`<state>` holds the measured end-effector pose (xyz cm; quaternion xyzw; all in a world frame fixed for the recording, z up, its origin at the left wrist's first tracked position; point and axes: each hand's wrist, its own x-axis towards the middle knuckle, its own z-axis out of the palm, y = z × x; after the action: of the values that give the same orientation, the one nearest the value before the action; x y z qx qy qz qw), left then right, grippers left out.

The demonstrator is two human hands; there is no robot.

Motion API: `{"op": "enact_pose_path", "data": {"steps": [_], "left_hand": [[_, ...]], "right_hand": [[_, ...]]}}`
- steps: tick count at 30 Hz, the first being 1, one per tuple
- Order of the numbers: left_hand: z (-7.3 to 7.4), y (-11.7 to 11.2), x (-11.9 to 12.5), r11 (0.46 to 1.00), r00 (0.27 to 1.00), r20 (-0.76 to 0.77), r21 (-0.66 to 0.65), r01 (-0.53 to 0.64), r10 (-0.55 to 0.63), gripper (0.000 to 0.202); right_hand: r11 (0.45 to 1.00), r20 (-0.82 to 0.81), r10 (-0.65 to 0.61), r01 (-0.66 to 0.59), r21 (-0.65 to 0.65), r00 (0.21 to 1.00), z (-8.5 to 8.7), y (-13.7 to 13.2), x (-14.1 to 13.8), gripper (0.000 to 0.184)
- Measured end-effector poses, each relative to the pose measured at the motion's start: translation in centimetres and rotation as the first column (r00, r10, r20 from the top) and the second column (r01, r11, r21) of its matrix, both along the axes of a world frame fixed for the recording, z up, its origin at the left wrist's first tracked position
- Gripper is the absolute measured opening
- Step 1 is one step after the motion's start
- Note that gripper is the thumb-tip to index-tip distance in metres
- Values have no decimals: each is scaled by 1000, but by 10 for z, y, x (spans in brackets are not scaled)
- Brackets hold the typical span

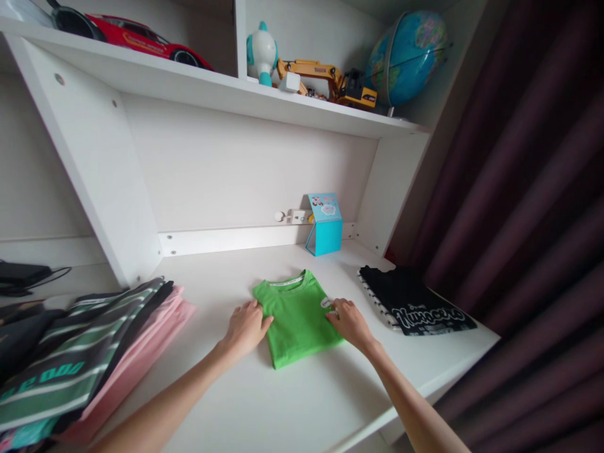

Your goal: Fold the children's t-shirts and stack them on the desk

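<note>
In the head view, the person is working on a folded green T-shirt (pixel 295 314) that is lying on the white desk (pixel 302 402), directly in front of them, collar side pointing toward the back wall. The left hand (pixel 245 327) is resting open, fingers spread, on the shirt's left edge. The right hand (pixel 349 322) is resting open too, its fingertips touching the right edge beside a small white label (pixel 326 302). Neither hand is clasping the cloth. Judging by this, the fold looks finished and the hands are squaring or pressing its sides. Lifting the bundle would call for both hands sliding under it so the folds are not slipping apart.

A folded black shirt (pixel 415 302) is lying near the right, apart from the green one, and a pile of striped and pink clothes (pixel 94 352) is sitting well to the left.

As for writing, the black shirt is showing white script lettering, the striped garment teal letters, and the blue card stand (pixel 325 223) some print. None of it, nor the white label, is clear enough to read.
</note>
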<state>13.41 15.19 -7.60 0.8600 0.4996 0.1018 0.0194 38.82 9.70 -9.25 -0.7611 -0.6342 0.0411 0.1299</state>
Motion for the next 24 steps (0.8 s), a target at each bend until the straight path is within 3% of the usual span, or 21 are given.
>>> {"op": "enact_pose_path", "data": {"steps": [3,5,8,10,12,15,19,24], "left_hand": [[-8,3,3,999,988,154,-34,11,-6,25],[-13,5,3,986,943,331,-146,77,-25,25],[-20,5,7,883,795,606,-379,277,11,42],[-23,2,13,814,704,707,-446,374,64,55],[-23,-4,22,807,672,737,-441,394,74,64],[-16,-17,40,871,718,696,-360,335,11,71],[2,-31,75,913,784,609,-241,328,-121,52],[22,-33,140,880,697,667,-129,458,-264,52]], "right_hand": [[999,-28,-23,24,23,999,2,3,-5,17],[999,-51,-25,27,34,998,5,2,-5,16],[998,-81,-15,19,52,997,10,-4,1,16],[998,-91,-15,21,66,996,12,-10,6,18],[996,-87,-23,30,80,996,14,-16,11,27],[993,-61,-39,46,109,997,16,-26,21,40],[984,-11,-90,91,151,996,25,-43,46,32],[926,112,-284,242,291,952,51,-66,103,30]]}}
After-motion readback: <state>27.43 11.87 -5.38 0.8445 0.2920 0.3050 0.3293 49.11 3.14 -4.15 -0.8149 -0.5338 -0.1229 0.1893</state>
